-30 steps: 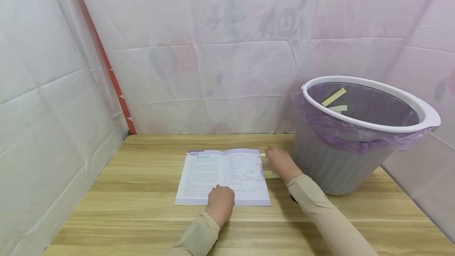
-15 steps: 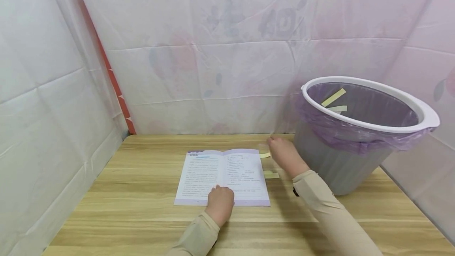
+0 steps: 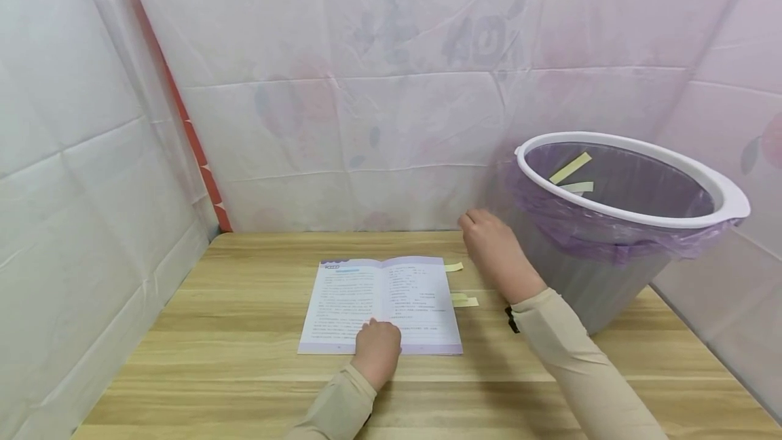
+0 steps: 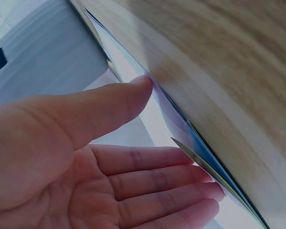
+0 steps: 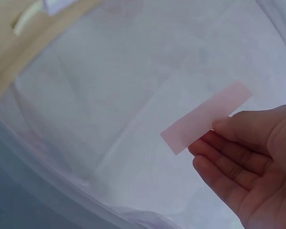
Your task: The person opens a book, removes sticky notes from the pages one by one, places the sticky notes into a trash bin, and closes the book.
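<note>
Three sides of pale sheeting stand left of, beyond and right of the open booklet, my landmark; only the head camera gives me all three. Wood-grain table under the booklet, showing on every side of it. Grey bin, white rim, purple liner: on the table, right of the booklet. From above, booklet reads flat, two printed pages up; my left wrist feed adds a leaf edge curving away from the rest beside the fingertips.

Hands well apart. Left hand on the booklet's near edge, at the fold. Head view shows me just its back; left wrist view gives the thumb touching the booklet and the fingers stretched nearly straight. Right hand raised, off the booklet's right edge toward the far corner, bin beside it.

Smallest last. Pink strip, right of the booklet: I can't make it out from the head, but the right wrist view has it plainly, pinched between thumb and fingers, both ends free. Right of the booklet, inside the bin: one yellow strip, one paler strip. From the booklet's right edge: a short yellow tab near the far corner, overlapping tabs about midway.
</note>
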Available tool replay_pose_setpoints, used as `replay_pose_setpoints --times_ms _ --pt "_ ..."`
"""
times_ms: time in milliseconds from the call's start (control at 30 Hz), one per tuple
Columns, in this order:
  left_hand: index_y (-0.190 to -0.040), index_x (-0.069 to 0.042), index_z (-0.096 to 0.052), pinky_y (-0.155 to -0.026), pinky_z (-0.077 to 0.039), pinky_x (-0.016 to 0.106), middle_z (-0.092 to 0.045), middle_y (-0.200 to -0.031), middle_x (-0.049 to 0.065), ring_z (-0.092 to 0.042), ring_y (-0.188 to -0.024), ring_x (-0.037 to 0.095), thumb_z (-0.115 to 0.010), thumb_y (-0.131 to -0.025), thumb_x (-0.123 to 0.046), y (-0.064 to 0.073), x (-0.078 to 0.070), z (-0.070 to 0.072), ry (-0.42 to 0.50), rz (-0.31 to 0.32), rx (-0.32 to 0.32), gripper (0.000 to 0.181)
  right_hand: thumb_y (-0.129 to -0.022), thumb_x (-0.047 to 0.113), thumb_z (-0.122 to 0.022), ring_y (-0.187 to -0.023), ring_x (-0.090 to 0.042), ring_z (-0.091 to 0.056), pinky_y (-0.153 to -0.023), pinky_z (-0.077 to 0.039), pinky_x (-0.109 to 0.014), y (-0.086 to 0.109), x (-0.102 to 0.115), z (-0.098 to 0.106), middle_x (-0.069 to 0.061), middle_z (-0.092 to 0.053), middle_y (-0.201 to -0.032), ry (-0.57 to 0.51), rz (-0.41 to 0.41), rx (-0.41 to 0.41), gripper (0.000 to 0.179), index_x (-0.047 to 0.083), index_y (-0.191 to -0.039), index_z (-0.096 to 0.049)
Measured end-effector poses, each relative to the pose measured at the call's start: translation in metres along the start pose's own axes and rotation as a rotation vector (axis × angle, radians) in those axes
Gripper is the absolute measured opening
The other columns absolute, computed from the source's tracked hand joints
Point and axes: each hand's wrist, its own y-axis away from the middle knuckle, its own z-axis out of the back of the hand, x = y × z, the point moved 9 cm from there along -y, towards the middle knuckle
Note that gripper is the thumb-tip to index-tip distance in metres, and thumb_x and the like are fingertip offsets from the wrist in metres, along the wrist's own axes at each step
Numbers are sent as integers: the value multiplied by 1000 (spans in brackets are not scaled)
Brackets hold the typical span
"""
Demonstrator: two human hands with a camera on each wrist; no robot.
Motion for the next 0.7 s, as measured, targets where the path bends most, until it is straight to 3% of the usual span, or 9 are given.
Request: replay_pose_setpoints --times_ms 333,500,700 --pt "-97 -1 -73 -87 -54 39 -71 -104 15 -66 -103 31 -75 -83 -28 1 0 0 -2 7 12 31 -78 -18 -58 -75 -38 -57 -66 -51 -45 -6 8 76 -20 -59 -84 14 114 -305 12 -10 -87 -59" --pt "-98 -1 -73 -91 -52 37 -71 -106 15 -65 -106 29 -73 -84 -29 1 0 -1 -13 6 27 31 -81 -17 -55 -76 -41 -57 -70 -50 -46 -5 -3 104 -22 -60 -84 5 73 -389 11 -11 -89 -60" --pt "-100 -1 -73 -93 -51 37 -70 -108 15 -65 -108 29 -72 -85 -29 1 0 -2 -11 5 36 32 -88 -12 -55 -84 -41 -57 -74 -50 -49 -1 -20 126 -23 -60 -89 -17 -32 -410 8 -11 -92 -61"
